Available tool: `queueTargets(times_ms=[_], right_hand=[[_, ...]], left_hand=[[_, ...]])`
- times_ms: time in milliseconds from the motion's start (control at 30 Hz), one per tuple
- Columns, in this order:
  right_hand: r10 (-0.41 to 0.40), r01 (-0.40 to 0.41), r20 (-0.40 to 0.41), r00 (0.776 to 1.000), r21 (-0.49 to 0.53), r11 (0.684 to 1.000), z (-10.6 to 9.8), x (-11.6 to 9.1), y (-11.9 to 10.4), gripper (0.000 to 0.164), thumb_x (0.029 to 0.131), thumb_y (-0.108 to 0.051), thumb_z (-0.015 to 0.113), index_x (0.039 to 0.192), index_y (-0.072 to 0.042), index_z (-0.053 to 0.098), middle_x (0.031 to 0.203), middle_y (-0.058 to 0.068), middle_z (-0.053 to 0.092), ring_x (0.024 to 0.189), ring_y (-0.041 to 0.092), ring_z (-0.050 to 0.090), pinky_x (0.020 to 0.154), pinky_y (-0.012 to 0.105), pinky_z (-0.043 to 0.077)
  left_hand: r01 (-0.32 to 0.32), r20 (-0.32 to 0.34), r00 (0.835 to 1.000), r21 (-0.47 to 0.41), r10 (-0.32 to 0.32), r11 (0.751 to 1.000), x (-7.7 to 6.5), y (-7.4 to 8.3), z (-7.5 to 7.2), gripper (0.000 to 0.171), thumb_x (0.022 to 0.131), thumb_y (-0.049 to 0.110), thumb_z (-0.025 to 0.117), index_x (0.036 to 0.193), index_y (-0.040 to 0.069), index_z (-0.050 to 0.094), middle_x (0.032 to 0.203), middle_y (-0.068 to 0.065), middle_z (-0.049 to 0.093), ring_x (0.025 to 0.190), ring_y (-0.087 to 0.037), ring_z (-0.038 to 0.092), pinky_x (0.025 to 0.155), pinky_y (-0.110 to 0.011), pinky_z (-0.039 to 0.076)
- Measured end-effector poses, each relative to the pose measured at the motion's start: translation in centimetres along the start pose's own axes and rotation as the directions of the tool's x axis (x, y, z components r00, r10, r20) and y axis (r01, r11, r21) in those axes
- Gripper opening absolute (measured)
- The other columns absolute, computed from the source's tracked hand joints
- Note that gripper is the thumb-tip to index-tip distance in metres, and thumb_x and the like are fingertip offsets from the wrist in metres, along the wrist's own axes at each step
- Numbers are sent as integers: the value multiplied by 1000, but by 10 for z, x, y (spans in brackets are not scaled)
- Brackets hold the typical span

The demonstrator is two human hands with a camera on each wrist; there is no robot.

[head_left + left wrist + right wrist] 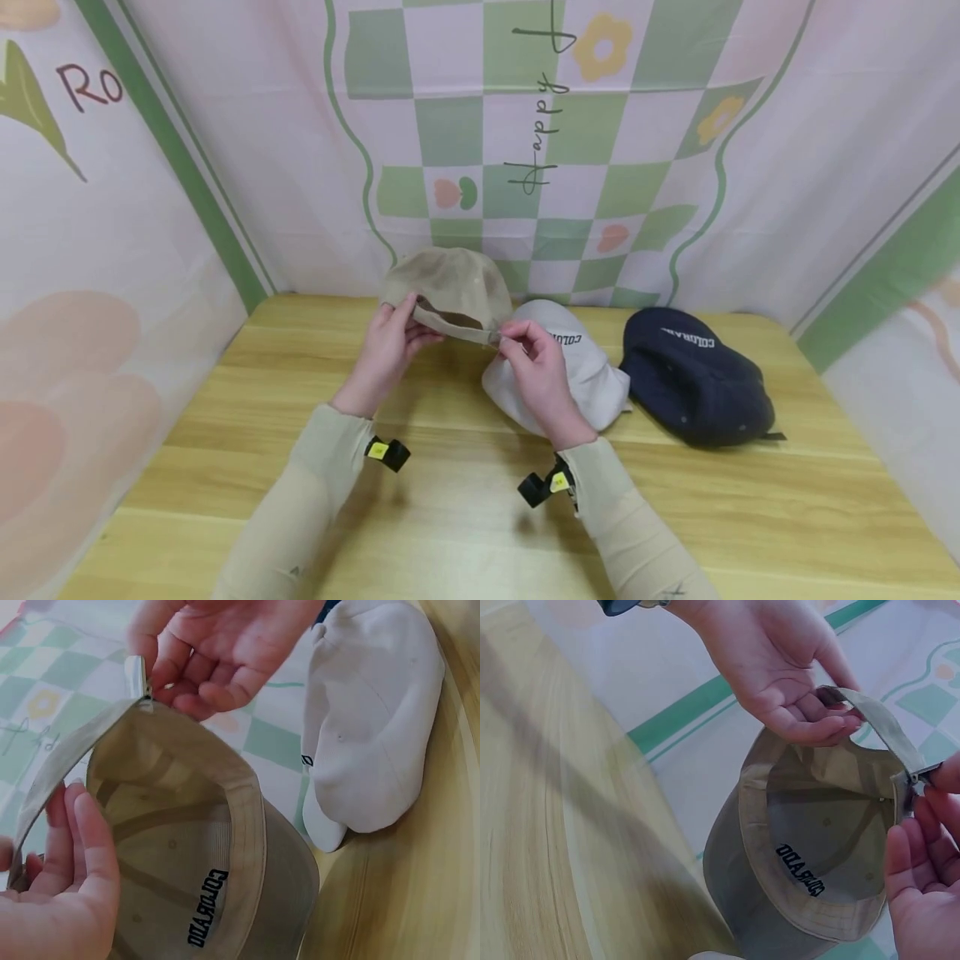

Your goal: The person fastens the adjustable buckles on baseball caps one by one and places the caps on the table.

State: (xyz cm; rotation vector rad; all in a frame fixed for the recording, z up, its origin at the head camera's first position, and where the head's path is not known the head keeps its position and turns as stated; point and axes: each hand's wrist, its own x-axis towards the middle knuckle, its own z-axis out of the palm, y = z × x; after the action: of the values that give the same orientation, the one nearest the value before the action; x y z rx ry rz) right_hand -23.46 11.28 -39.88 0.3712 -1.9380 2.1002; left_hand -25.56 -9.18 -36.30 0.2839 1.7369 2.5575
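A beige baseball cap (457, 279) is held up near the back of the table, its rear opening toward me. My left hand (386, 350) grips the left part of its back strap (885, 726), the fingers curled around the band. At the strap's other end my right hand (542, 371) pinches the small metal buckle (136, 677) between thumb and finger. Both wrist views look into the cap's hollow, where dark COLORADO lettering (208, 909) shows mirrored on the inside. The cap's brim (735, 900) points away from me in the head view, hidden there behind the crown.
A white cap (596, 371) with dark lettering lies just right of the beige one, partly behind my right hand. Beside it rests a navy cap (697, 383) with white lettering. The wooden table (450, 517) meets a patterned cloth backdrop (510, 133) at the rear.
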Motion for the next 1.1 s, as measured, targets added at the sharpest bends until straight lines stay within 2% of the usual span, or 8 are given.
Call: queueTargets(times_ms=[133, 300, 500, 700, 800, 967, 1100], right_hand=[[-21, 21, 2, 1000, 1, 1000, 0, 0, 1, 7, 94, 12, 51, 94, 8, 56, 110, 16, 59, 87, 17, 58, 78, 25, 53], [-28, 28, 0, 1000, 15, 999, -1, -1, 2, 8, 94, 13, 51, 94, 7, 55, 110, 15, 60, 85, 27, 57, 75, 28, 52], [-50, 51, -20, 999, 29, 998, -1, -2, 2, 8, 95, 13, 52, 92, 7, 55, 107, 16, 65, 77, 23, 58, 70, 26, 50], [-48, 50, -16, 999, 107, 993, 1, -2, 0, 7, 99, 11, 48, 93, 8, 50, 112, 23, 65, 79, 16, 62, 70, 24, 54], [-30, 30, 0, 1000, 158, 987, 1, -2, 1, 9, 101, 9, 42, 94, 5, 46, 116, 26, 64, 83, 16, 64, 71, 25, 55], [0, -10, 39, 999, 242, 970, 2, -2, 1, 11, 102, 1, 30, 95, -2, 37, 106, 21, 59, 84, 21, 66, 72, 28, 54], [5, -19, 51, 999, 277, 961, 2, -1, 1, 12, 102, -2, 25, 94, -5, 33, 98, 19, 56, 84, 24, 66, 75, 32, 55]], left_hand=[[15, -44, 999, -1, -15, 1000, 1, -2, -1, 35, 113, 21, 35, 133, -7, 38, 97, -14, 62, 77, -18, 64, 80, -36, 57], [3, -46, 999, 13, -2, 1000, 0, -4, -1, 36, 113, 21, 34, 134, -7, 39, 100, -16, 62, 77, -19, 65, 85, -41, 56], [0, -59, 998, 26, 1, 1000, 0, -6, -1, 33, 113, 21, 36, 130, -7, 40, 97, -13, 63, 78, -19, 66, 85, -41, 57], [-12, -34, 999, 36, 14, 999, 1, -8, -2, 38, 113, 21, 36, 130, -12, 40, 96, -14, 65, 79, -21, 66, 82, -35, 57], [-24, -24, 999, 41, 25, 999, 2, -10, -2, 37, 113, 20, 37, 126, -14, 43, 94, -14, 66, 78, -21, 66, 79, -32, 58], [-24, 4, 1000, 75, 23, 997, 2, -15, -1, 33, 113, 20, 39, 121, -11, 48, 94, -13, 67, 79, -20, 67, 80, -30, 58], [-30, 25, 999, 79, 28, 996, 2, -17, -2, 31, 112, 20, 42, 118, -10, 49, 93, -12, 67, 78, -19, 67, 80, -30, 58]])
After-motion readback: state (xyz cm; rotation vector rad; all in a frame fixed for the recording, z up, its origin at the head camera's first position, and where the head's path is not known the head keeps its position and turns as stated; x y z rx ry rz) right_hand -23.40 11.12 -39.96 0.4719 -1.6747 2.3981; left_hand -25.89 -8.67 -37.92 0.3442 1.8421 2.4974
